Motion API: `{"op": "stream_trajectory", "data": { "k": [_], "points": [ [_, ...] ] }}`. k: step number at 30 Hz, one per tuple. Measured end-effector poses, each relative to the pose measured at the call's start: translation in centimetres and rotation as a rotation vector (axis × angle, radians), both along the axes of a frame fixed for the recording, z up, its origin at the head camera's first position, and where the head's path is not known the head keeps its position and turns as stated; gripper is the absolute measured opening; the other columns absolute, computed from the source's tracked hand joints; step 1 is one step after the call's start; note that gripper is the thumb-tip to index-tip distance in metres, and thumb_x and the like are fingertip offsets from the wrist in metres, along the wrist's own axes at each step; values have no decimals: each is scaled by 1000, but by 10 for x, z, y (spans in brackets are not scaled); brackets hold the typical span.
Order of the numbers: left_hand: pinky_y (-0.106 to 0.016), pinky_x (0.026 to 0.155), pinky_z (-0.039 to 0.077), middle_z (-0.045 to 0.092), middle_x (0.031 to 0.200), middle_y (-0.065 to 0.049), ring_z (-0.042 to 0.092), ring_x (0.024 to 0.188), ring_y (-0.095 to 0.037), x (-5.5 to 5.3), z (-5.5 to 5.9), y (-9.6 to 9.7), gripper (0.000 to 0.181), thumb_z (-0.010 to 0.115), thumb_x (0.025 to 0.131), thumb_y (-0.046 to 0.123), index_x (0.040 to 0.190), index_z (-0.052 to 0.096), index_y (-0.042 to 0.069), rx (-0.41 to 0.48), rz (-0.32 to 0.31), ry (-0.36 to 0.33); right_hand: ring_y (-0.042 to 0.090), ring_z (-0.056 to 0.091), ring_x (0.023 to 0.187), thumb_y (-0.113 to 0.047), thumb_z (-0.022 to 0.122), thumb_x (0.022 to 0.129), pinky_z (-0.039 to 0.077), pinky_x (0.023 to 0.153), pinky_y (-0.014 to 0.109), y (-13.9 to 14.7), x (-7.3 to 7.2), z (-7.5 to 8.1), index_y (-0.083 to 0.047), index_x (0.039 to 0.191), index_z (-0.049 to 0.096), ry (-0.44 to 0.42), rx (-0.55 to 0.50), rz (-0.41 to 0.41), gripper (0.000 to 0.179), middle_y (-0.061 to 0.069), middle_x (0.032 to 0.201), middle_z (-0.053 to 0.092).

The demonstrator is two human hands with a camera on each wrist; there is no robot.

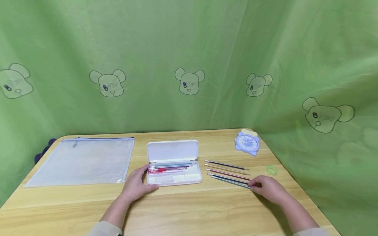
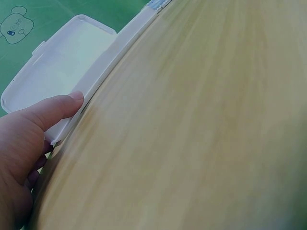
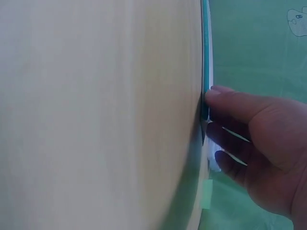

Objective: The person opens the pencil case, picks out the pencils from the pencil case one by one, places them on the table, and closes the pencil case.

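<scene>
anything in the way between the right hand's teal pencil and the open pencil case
Nothing visible. The other pencils lie on the far side of the teal pencil, and the left hand holds the left end of the pencil case, off that path.

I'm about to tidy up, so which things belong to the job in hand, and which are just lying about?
Likely job things:
pencil case, gripped by left fingers
pens and pencils inside it
row of pencils, right fingers on the blue pencil

Apparently just lying about:
clear zip pouch
blue clock shape
green ring
</scene>
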State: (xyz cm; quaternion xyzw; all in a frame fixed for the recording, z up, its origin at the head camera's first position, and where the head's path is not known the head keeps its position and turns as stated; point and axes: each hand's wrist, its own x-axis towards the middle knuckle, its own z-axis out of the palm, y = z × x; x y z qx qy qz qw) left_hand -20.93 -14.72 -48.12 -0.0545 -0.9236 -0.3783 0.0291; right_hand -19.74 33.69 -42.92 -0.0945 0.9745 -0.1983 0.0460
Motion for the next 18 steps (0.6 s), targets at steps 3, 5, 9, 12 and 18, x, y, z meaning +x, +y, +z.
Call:
{"op": "stream_trajectory", "data": {
  "k": [3, 5, 9, 12, 18],
  "points": [
    [-56, 114, 35, 48, 145, -24, 42, 135, -43, 0, 1, 0, 101, 85, 68, 47, 147, 41, 3, 3, 0, 0, 13, 62, 84, -17, 72, 87, 54, 74, 33, -5, -1, 4, -10, 98, 74, 21, -26, -8, 13, -1, 92, 70],
    [-57, 114, 35, 48, 145, -24, 42, 135, -43, 1, 0, 0, 101, 86, 68, 46, 147, 41, 2, 2, 1, -1, 13, 62, 84, -18, 71, 87, 54, 74, 33, -12, -4, 7, -10, 100, 74, 47, -50, -2, 15, 0, 92, 71],
    [-57, 114, 34, 48, 145, -24, 42, 135, -44, 1, 0, -1, 101, 86, 68, 46, 147, 41, 2, 1, 2, -6, 13, 62, 86, -19, 71, 88, 54, 76, 32, -33, -10, 11, -10, 101, 74, 86, -113, 41, 16, -1, 92, 71],
    [-57, 115, 33, 47, 146, -24, 41, 136, -44, 1, 0, -1, 101, 86, 68, 46, 147, 40, 2, 3, 4, -13, 12, 62, 85, -18, 71, 89, 54, 76, 30, -53, -18, 9, -11, 101, 74, 97, -147, 68, 14, -3, 90, 70],
    [-57, 115, 34, 47, 146, -24, 42, 136, -44, 0, -1, 0, 101, 86, 68, 46, 147, 41, 3, 9, 5, -8, 11, 61, 86, -17, 70, 89, 54, 78, 33, -95, -36, 6, -13, 99, 74, 97, -183, 99, 11, -3, 90, 69]
  ]
}}
